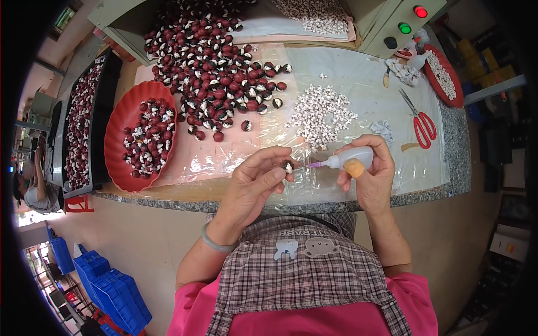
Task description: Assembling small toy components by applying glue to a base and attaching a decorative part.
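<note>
My left hand (252, 182) pinches a small round piece (288, 167), dark with a white patch, between thumb and fingertips. Wrapped in the fingers of my right hand (375, 182) is a translucent squeeze bottle (358, 154) with a thin pink needle tip. That tip points left at the piece, a short gap away from it. A yellowish wrap covers one digit of the right hand. Just beyond both hands lies a heap of tiny white pieces (322, 115) on clear plastic sheeting. Farther left spreads a large pile of dark red, black and white balls (221, 84).
A scalloped red bowl (114, 159) of balls and white bits stands at the left, beside a long black tray (101, 120). Red-handled scissors (424, 130), crumpled tissue (383, 130) and another red dish (457, 101) lie at right. A metal housing (386, 28) with lit buttons stands behind.
</note>
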`<act>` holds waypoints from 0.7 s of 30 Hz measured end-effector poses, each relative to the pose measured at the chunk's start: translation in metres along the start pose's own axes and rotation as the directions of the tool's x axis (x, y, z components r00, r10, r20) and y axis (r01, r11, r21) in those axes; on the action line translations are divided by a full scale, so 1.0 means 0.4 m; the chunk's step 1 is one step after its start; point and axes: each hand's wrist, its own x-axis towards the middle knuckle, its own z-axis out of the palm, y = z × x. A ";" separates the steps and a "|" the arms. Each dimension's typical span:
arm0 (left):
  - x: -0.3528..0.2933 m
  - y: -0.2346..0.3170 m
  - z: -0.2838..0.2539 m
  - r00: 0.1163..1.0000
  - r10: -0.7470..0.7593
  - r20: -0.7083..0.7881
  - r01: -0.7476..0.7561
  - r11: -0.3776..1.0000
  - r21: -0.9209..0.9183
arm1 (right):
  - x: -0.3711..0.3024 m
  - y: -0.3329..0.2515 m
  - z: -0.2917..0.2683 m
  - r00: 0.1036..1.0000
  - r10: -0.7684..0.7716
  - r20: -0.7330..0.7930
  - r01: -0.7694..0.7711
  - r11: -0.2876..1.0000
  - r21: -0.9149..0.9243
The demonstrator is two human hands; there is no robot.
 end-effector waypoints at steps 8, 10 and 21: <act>-0.006 -0.015 0.007 1.000 -0.021 0.002 0.021 0.998 0.063 | -0.035 -0.025 0.012 0.983 -0.182 0.025 0.180 0.932 -0.315; -0.008 -0.017 0.005 1.000 -0.023 -0.002 0.023 0.999 0.040 | -0.043 -0.027 0.010 0.981 -0.191 0.044 0.195 0.925 -0.325; -0.004 -0.032 -0.009 1.000 -0.011 -0.013 0.012 0.995 0.100 | -0.044 -0.024 0.018 0.952 -0.279 0.126 0.304 0.821 -0.482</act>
